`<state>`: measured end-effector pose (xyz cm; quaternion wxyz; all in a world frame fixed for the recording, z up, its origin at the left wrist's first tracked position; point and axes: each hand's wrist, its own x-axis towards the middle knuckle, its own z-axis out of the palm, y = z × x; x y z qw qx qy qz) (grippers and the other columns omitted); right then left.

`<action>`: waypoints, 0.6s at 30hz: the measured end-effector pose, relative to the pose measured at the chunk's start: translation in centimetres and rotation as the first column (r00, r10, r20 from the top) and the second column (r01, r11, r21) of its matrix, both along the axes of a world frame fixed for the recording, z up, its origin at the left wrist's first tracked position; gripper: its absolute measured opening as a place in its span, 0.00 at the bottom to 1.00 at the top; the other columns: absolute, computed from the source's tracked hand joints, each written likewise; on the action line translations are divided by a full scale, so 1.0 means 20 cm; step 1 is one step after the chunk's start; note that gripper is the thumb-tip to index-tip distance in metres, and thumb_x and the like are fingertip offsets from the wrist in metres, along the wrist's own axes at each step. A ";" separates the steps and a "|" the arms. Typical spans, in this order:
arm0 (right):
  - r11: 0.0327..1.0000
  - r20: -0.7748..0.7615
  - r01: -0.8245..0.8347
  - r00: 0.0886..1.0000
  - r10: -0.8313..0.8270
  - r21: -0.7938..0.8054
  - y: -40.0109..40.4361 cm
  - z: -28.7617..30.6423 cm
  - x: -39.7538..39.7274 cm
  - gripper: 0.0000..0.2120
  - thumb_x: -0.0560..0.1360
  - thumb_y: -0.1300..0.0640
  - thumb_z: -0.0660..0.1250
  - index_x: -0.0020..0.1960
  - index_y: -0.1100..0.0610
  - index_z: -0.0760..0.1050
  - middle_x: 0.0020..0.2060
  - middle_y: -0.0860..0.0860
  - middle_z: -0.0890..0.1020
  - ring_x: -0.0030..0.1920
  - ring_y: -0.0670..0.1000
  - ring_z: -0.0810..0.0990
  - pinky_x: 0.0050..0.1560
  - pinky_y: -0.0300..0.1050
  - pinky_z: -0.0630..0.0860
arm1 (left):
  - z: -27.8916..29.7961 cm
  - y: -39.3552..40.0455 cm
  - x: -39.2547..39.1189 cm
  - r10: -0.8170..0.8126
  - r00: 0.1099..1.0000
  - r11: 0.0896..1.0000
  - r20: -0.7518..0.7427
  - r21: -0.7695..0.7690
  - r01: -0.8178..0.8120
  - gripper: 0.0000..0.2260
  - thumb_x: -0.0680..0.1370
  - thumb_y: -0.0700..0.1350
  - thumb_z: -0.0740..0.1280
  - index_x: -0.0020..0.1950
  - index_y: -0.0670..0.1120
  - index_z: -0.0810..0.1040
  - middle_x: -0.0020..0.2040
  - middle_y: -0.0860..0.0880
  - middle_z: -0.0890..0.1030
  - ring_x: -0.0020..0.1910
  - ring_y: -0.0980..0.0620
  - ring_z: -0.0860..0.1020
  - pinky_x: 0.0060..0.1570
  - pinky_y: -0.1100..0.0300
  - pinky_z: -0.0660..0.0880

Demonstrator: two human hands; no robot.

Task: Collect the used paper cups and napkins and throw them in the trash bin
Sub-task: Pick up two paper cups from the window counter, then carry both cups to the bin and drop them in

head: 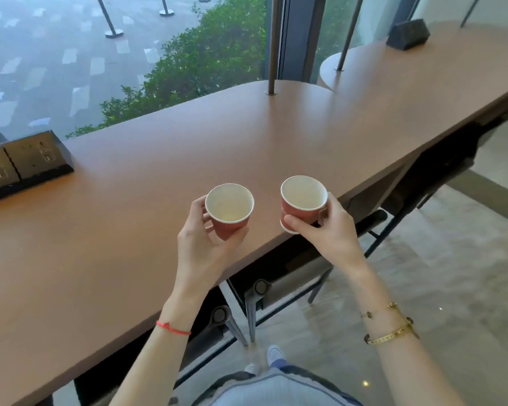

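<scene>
Looking down from the head camera, we count two red paper cups, one in each hand, both lifted above the near edge of the long brown desk. Our left hand has its grip closed round the left cup, thumb on the near side and fingers curled behind it; the cup stands upright, its white inside showing a faint yellowish trace at the bottom. Our right hand has its grip closed on the right cup, which tilts slightly toward the left. The two cups are near each other but apart. We see two black socket boxes on the desk: one at the far left, one far off at upper right. One red string circles the left wrist; two gold bracelets sit on the right.
</scene>
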<state>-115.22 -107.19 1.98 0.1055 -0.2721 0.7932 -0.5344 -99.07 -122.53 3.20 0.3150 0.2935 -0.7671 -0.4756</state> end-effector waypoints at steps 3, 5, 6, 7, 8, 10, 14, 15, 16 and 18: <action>0.993 0.025 0.118 0.993 -0.118 -0.017 0.17 -0.02 0.13 0.37 0.60 0.38 0.77 0.65 0.47 0.70 0.58 0.44 0.78 0.60 0.45 0.76 0.58 0.39 0.76 | -0.01 0.06 0.02 -0.129 0.992 0.992 0.001 -0.003 0.129 0.27 0.67 0.47 0.79 0.62 0.55 0.71 0.54 0.60 0.80 0.54 0.63 0.78 0.47 0.77 0.70; 0.977 0.039 0.210 0.977 -0.209 -0.025 0.29 -0.04 0.23 0.39 0.58 0.33 0.75 0.64 0.45 0.70 0.57 0.43 0.78 0.59 0.43 0.77 0.54 0.34 0.76 | -0.02 0.10 0.03 -0.227 0.974 0.974 0.011 -0.012 0.227 0.28 0.66 0.48 0.79 0.62 0.56 0.71 0.55 0.59 0.80 0.55 0.63 0.78 0.47 0.77 0.70; 0.964 0.044 0.264 0.964 -0.263 -0.030 0.35 -0.05 0.28 0.39 0.57 0.32 0.75 0.64 0.45 0.70 0.56 0.43 0.79 0.57 0.41 0.77 0.52 0.30 0.75 | -0.03 0.12 0.03 -0.281 0.959 0.959 0.017 -0.015 0.282 0.29 0.66 0.48 0.79 0.63 0.55 0.71 0.56 0.59 0.80 0.55 0.62 0.78 0.47 0.77 0.71; 0.946 0.045 0.323 0.946 -0.322 -0.031 0.41 -0.06 0.33 0.38 0.57 0.33 0.75 0.63 0.45 0.71 0.55 0.43 0.80 0.55 0.40 0.78 0.49 0.28 0.74 | -0.04 0.15 0.04 -0.337 0.941 0.941 0.023 -0.013 0.337 0.29 0.66 0.48 0.80 0.63 0.55 0.70 0.57 0.58 0.80 0.55 0.61 0.79 0.47 0.76 0.72; 0.923 0.044 0.383 0.923 -0.382 -0.027 0.47 -0.08 0.38 0.37 0.57 0.34 0.76 0.63 0.46 0.72 0.53 0.43 0.81 0.52 0.39 0.79 0.47 0.26 0.73 | -0.04 0.18 0.04 -0.390 0.920 0.920 0.032 -0.010 0.391 0.29 0.66 0.48 0.80 0.63 0.55 0.70 0.57 0.57 0.80 0.55 0.59 0.79 0.48 0.75 0.73; 0.868 0.035 0.496 0.868 -0.495 -0.011 0.59 -0.10 0.48 0.34 0.57 0.35 0.75 0.59 0.45 0.73 0.48 0.42 0.81 0.45 0.37 0.78 0.42 0.27 0.72 | -0.06 0.26 0.04 -0.487 0.872 0.873 0.056 -0.015 0.488 0.29 0.67 0.48 0.79 0.63 0.56 0.69 0.57 0.60 0.79 0.55 0.59 0.79 0.49 0.74 0.74; 0.728 0.068 0.685 0.725 -0.685 0.019 0.83 -0.16 0.70 0.30 0.56 0.34 0.75 0.54 0.42 0.73 0.46 0.43 0.81 0.44 0.41 0.78 0.42 0.33 0.73 | -0.07 0.45 0.02 -0.648 0.759 0.761 0.064 0.002 0.649 0.29 0.67 0.46 0.79 0.62 0.57 0.69 0.53 0.65 0.76 0.52 0.72 0.75 0.44 0.78 0.71; 0.698 0.083 0.716 0.695 -0.715 0.018 0.87 -0.17 0.76 0.29 0.56 0.35 0.76 0.53 0.41 0.73 0.47 0.43 0.81 0.46 0.43 0.79 0.44 0.37 0.75 | -0.08 0.48 0.02 -0.676 0.734 0.736 0.066 0.003 0.677 0.29 0.67 0.45 0.79 0.62 0.57 0.69 0.52 0.66 0.75 0.51 0.74 0.75 0.43 0.79 0.71; 0.665 0.097 0.747 0.661 -0.744 0.016 0.92 -0.18 0.81 0.28 0.56 0.35 0.76 0.53 0.40 0.73 0.48 0.43 0.82 0.48 0.44 0.80 0.47 0.39 0.76 | -0.10 0.52 0.02 -0.704 0.706 0.708 0.071 0.006 0.706 0.29 0.67 0.44 0.79 0.62 0.56 0.69 0.52 0.66 0.75 0.50 0.73 0.75 0.42 0.78 0.71; 0.585 0.113 0.811 0.580 -0.806 0.011 1.03 -0.19 0.94 0.28 0.56 0.35 0.76 0.53 0.40 0.73 0.49 0.42 0.82 0.50 0.45 0.80 0.50 0.42 0.76 | -0.12 0.63 0.02 -0.761 0.642 0.646 0.091 0.027 0.763 0.28 0.67 0.44 0.79 0.61 0.56 0.69 0.51 0.66 0.76 0.49 0.72 0.77 0.43 0.77 0.72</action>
